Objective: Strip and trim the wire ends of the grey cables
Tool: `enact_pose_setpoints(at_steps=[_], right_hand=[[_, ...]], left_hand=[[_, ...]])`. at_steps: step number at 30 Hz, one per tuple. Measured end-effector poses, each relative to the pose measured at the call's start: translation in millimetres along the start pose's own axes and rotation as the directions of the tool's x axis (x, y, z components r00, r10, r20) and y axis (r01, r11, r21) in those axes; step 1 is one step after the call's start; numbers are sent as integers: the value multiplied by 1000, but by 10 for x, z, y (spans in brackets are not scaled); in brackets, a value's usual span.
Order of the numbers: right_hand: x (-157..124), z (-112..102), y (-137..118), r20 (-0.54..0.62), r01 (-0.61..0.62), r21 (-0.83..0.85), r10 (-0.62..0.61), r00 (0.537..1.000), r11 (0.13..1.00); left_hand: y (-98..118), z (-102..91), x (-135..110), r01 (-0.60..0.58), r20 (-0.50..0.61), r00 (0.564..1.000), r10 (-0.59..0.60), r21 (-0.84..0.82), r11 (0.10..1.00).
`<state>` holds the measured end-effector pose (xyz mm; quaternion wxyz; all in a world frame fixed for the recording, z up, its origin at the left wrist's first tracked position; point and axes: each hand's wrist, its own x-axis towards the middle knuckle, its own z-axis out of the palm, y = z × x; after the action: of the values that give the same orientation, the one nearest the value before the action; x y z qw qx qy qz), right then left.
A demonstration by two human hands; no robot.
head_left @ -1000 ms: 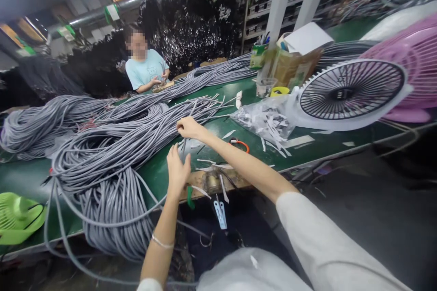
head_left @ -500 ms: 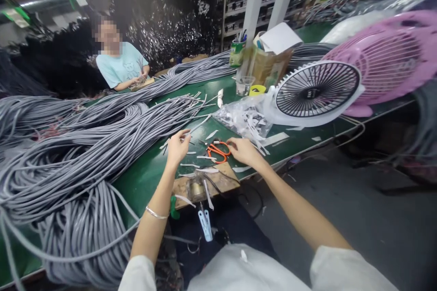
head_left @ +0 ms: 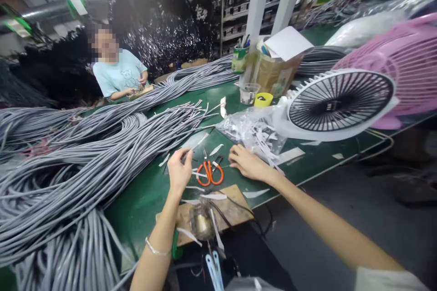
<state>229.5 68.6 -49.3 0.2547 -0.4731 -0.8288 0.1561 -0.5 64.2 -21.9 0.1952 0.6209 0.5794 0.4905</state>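
Observation:
My left hand [head_left: 180, 168] is closed above the green tabletop, thumb and fingers pinched around a grey cable [head_left: 201, 140] whose pale, blurred end points away to the upper right. Scissors with orange handles [head_left: 210, 175] lie between my two hands, touched by neither. To their right is my right hand [head_left: 246, 162], its fingers curled together and pointing left; what they hold, if anything, is hidden. White paper-like strips [head_left: 216, 149] are scattered around the scissors. Nearer me, a wooden board [head_left: 235, 198] carries a small brass-coloured device [head_left: 202, 225], with light-blue handles [head_left: 214, 269] below it.
Long bundles of grey cable [head_left: 102, 168] cover the left side. A plastic bag of white scraps [head_left: 254, 129], a white fan [head_left: 337, 104] and a pink fan [head_left: 409, 63] stand right. Behind them are a cardboard box [head_left: 278, 70] and yellow tape [head_left: 263, 99]. A co-worker [head_left: 119, 72] sits across the table.
My right hand has come off the scissors, which now lie turned, with their tips pointing away from me. The camera view has shifted, so the table's near edge sits lower.

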Motion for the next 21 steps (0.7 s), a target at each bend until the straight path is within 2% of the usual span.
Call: enact_pose_setpoints(at_steps=[4,6,8,10,14,18,21], right_hand=[[-38,113,-116,-167,-61,61,71,983,996],[48,130,-255,-253,-90,189,136,958,978],[212,103,-418,-305,-69,436,219,927,897],[410,50,-554,-287,-25,589,237,928,808],[683,-3,-641,-248,11,747,263,932,664],[692,86,-631,-136,-12,835,228,964,551],[644,135,-648,-99,-30,861,226,969,508]], left_hand=[[59,-11,-58,-110,-28,993,111,45,993],[85,-10,-92,-162,-7,987,162,63,985],[106,-9,-115,-185,25,983,184,61,981],[122,-11,-127,-196,60,979,193,62,979],[130,-11,-131,-206,144,971,193,77,976],[112,31,-136,-230,200,956,214,55,972],[109,64,-144,-229,174,960,221,26,973]])
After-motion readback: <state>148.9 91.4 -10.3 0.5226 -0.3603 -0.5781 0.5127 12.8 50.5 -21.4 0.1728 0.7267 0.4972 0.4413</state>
